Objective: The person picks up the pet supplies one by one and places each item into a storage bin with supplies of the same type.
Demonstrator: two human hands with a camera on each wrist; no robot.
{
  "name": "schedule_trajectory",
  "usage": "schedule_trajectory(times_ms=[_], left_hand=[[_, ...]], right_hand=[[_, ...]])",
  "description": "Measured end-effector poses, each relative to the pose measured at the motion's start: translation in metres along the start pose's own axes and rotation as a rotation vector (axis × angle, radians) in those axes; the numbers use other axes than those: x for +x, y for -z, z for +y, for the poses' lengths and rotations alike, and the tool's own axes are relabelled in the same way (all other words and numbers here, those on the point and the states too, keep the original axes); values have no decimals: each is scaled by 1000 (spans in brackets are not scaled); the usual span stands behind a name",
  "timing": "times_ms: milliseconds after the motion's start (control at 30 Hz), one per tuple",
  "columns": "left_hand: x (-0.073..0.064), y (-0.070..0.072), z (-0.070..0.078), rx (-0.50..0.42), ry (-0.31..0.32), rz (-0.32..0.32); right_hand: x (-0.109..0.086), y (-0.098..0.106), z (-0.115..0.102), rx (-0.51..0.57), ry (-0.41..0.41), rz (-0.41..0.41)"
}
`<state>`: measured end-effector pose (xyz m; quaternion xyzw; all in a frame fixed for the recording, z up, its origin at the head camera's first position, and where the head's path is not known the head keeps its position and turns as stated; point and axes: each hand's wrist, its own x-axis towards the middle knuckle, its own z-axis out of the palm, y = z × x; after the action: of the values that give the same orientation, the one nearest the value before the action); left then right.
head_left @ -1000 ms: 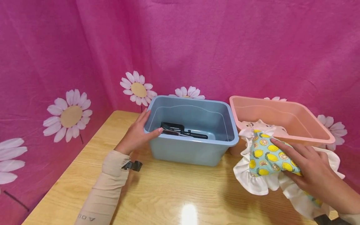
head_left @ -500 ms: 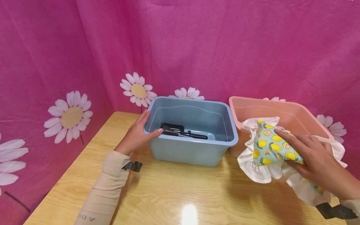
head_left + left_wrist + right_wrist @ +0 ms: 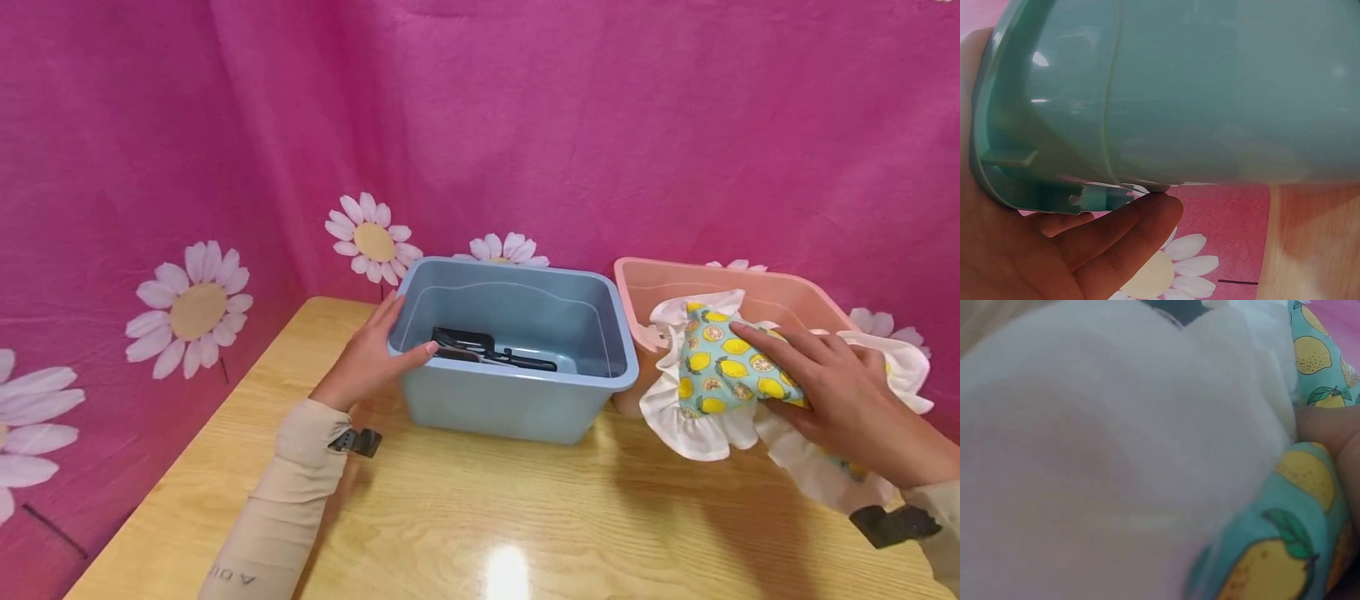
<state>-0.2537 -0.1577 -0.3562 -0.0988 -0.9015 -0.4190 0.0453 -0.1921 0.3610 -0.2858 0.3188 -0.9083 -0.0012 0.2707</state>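
Observation:
My left hand [image 3: 375,354] holds the left front corner of a blue plastic bin [image 3: 502,408], thumb over the front rim. In the left wrist view its fingers [image 3: 1125,244] curl under the rim on the outside. Black utensils [image 3: 517,360] lie inside the bin, partly hidden by its front wall. My right hand [image 3: 840,396] grips a lemon-print cloth [image 3: 720,367] with white ruffles, bunched between thumb and fingers, above the front rim of a pink bin [image 3: 720,275]. White ruffle [image 3: 1116,425] fills most of the right wrist view.
A bit of pale cloth [image 3: 654,337] shows inside the pink bin, mostly hidden by the lemon-print cloth. Both bins stand side by side on a wooden table [image 3: 450,508]. A magenta curtain [image 3: 510,125] with daisies hangs behind and to the left.
The lemon-print cloth in my right hand has risen and moved slightly right, now covering more of the pink bin's front. My left hand keeps its hold on the blue bin.

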Motion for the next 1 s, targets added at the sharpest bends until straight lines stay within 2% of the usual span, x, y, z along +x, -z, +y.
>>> schedule_trajectory(times_ms=[167,433,1000], left_hand=[[2,-3,-1,4,-4,-6],[1,1,0,15,-18,-1],[0,1,-1,8,-17,-8]], right_hand=[[8,3,7,8,16,-3],[22,4,16,7,7,-43],[51,-7,40,-42,-15,-101]])
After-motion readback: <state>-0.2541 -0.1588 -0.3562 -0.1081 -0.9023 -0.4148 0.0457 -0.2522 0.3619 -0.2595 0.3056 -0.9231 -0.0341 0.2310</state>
